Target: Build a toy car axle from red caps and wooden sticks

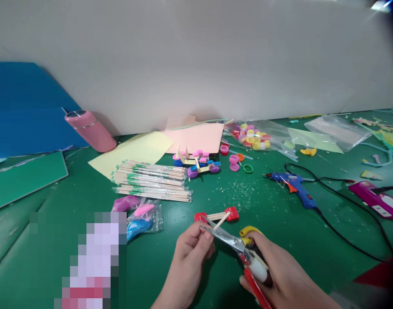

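The left hand (191, 249) is pinched — thumb against forefinger — on the lower end of a short wooden stick (221, 220). The right hand (280, 262) grips the scissors (228, 238) by their red and yellow handles. The stick is nearer the left hand: from those fingertips its long axis runs up and to the right, while the slightly parted blades point leftward across it, a tip reaching the left fingers. Just beyond lies a red-ended stick piece (232, 213); whether the stick touches it cannot be told. Farther out on the green table (235, 266) are wrapped sticks (153, 182) to the left and a blue glue gun (296, 186) to the right.
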A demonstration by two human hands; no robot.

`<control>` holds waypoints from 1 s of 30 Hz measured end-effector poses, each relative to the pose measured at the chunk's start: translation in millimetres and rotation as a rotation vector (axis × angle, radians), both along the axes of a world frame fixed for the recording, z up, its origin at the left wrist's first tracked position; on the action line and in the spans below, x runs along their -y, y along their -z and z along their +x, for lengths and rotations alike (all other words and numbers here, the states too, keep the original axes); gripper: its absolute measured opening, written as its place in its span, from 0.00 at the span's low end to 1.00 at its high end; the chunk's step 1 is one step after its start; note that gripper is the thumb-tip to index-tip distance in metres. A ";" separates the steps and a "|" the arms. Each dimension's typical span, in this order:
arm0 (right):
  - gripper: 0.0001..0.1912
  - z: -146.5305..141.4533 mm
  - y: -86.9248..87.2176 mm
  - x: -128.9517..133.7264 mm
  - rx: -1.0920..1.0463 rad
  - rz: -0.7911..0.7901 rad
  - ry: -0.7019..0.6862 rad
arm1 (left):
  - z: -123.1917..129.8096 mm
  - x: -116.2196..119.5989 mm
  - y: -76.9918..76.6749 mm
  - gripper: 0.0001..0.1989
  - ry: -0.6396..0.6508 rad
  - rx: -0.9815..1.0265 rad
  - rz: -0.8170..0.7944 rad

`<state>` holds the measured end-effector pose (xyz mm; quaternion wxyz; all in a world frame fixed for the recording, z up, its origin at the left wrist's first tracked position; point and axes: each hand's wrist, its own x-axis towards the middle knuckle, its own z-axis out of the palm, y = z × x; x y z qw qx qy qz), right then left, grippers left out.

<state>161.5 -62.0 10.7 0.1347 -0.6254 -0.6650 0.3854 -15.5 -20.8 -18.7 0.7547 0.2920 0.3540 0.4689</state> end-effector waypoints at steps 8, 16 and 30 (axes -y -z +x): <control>0.15 -5.3 -4.1 0.4 -0.006 0.000 0.013 | 2.3 1.2 -3.9 0.10 0.042 0.216 -0.039; 0.14 1.6 -1.7 2.2 0.019 0.044 -0.027 | -1.6 -0.6 -2.8 0.09 0.171 0.327 -0.136; 0.05 -4.2 -2.0 2.2 0.059 -0.056 0.011 | 0.4 4.8 3.5 0.14 0.008 -0.199 0.122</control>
